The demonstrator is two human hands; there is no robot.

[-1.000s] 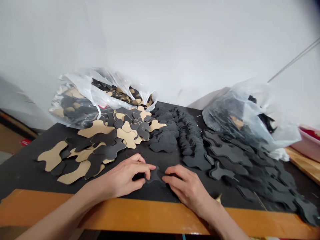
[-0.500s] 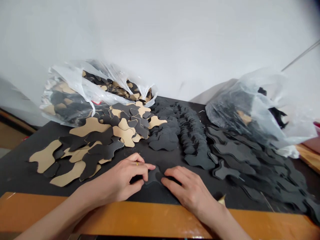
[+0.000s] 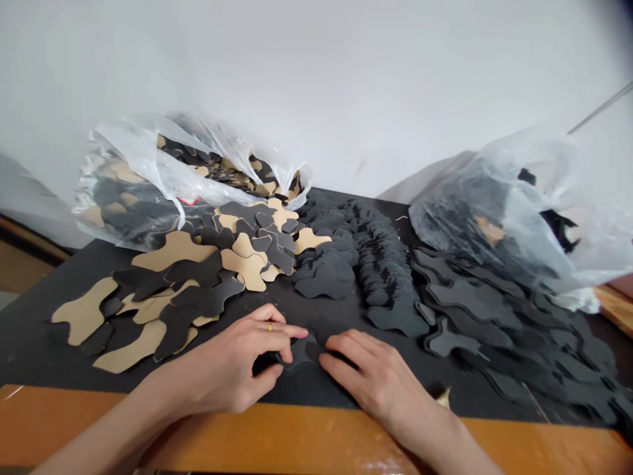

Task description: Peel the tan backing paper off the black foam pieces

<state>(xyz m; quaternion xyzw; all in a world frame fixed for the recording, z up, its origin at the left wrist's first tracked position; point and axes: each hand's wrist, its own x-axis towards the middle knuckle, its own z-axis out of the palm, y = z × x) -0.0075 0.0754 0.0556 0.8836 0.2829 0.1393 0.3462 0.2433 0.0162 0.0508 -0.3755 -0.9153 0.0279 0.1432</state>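
A black, curvy-edged flat piece (image 3: 302, 353) lies on the dark tabletop between my hands, hard to tell apart from the surface. My left hand (image 3: 254, 356), with a ring on one finger, has its thumb and fingertips closed at the piece's left edge; the index finger reaches across its top. At the right edge, my right hand (image 3: 368, 369) rests with curled fingers close together, fingertips touching the piece. Part of the piece is hidden under the fingers. Left of my hands lie loose tan and black cut pieces (image 3: 133, 303) of similar curvy outline.
Overlapping rows of black pieces (image 3: 390, 277) run back from my hands. More dark grey pieces (image 3: 475, 303) are heaped at right. Clear plastic bags stand behind, one with tan and black pieces (image 3: 128, 198), another at right (image 3: 459, 198). An orange-brown edge (image 3: 277, 435) borders the table's front.
Both hands keep almost the same place on the black piece, with only slight finger movement. The view has shifted a little.
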